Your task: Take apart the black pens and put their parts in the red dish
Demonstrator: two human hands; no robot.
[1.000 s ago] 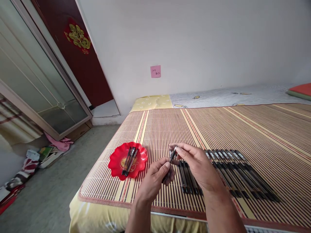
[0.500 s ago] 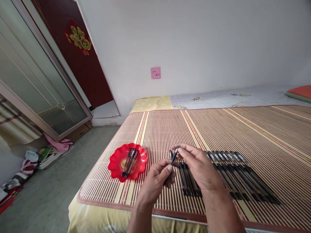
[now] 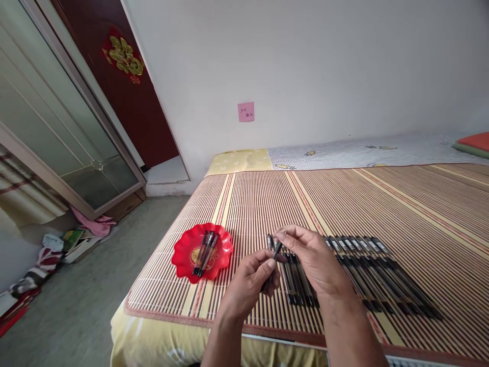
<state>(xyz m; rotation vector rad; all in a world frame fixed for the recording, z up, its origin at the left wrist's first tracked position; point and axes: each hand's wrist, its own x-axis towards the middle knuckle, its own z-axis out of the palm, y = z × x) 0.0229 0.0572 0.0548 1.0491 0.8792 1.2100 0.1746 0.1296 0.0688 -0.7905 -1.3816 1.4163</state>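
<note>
My left hand (image 3: 250, 283) is closed around the lower part of a black pen (image 3: 276, 251). My right hand (image 3: 311, 260) pinches the pen's upper end with thumb and fingertips. Both hands hover just above the near left end of a long row of several black pens (image 3: 367, 267) laid side by side on a striped bamboo mat (image 3: 344, 204). To the left on the mat sits a red scalloped plate (image 3: 183, 255) with three black pens (image 3: 204, 247) lying in it.
The mat covers a bed with a yellow sheet (image 3: 153, 341) at its near edge. A grey floor (image 3: 76, 306) lies to the left with clutter (image 3: 57, 250) by a glass-door cabinet (image 3: 57, 132). A pink note (image 3: 245, 111) is on the white wall. A red cushion (image 3: 473, 141) lies far right.
Both hands stayed together on the pen; my right fingers slid slightly lower on its upper end and the pen dropped a little toward the row. Plate and row have not moved.
</note>
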